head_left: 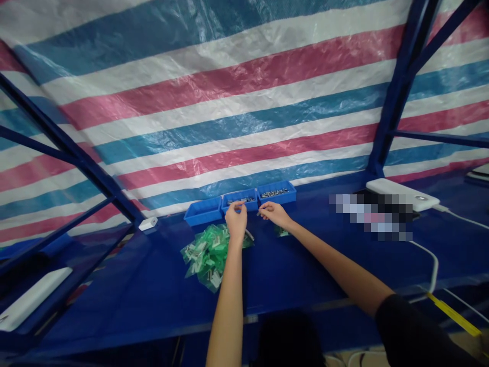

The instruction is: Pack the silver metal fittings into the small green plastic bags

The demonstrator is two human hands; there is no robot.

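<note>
My left hand (237, 222) is in front of the middle blue bin (250, 206), its fingers bent together in a pinch. Whatever it may hold is too small to make out. Just to the right, my right hand (276, 214) pinches a small metal piece (259, 213) between thumb and fingers. Small metal parts lie in the middle bin, and more metal parts (275, 193) fill the right blue bin (284, 198). Beside my left wrist spreads a pile of green-tinted plastic bags (212, 255). A small green bag (281, 232) lies partly hidden under my right wrist.
A third blue bin (204, 218) stands at the left of the row. On the blue table (153, 290) are a white plug adapter (148, 223) and a white power bank (401, 193) with a cable. Blue frame posts (393, 102) and a striped tarp (237, 122) close off the back.
</note>
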